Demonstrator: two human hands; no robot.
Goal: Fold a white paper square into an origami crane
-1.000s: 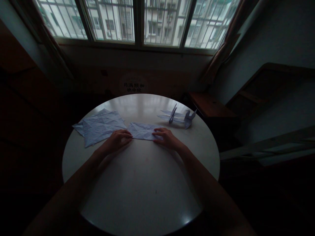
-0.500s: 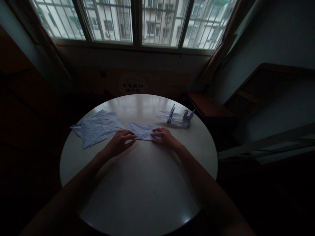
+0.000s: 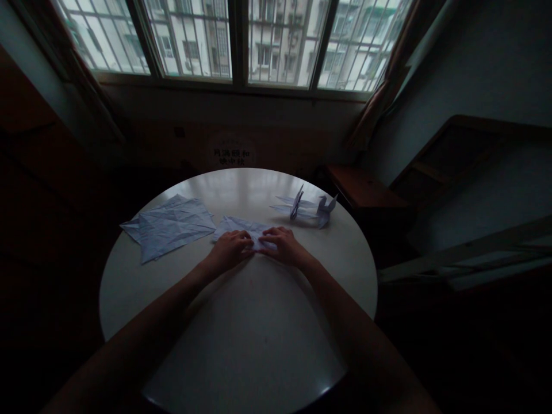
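Note:
A creased sheet of white paper (image 3: 241, 222), folded into a long flat shape, lies in the middle of the table. My left hand (image 3: 233, 248) and my right hand (image 3: 281, 244) are close together over its near edge. The fingers of both are bent and closed on that edge, thumbs on the near side. Both hands hide much of the paper's front and right part. To the left, several creased white sheets (image 3: 172, 223) lie in an overlapping pile. Beyond my right hand stand folded paper cranes (image 3: 325, 210), one with its narrow points (image 3: 296, 202) spread sideways.
All the paper rests on a round white glossy table (image 3: 259, 310). Past its far edge are a wall and a barred window (image 3: 276, 46). A low reddish-brown wooden piece of furniture (image 3: 366, 187) stands at the right, behind the table. The room is dim.
My left hand has moved right along the paper's near edge, close to my right hand, and its fingers have closed there. The right hand has shifted slightly left. The view tilted a little.

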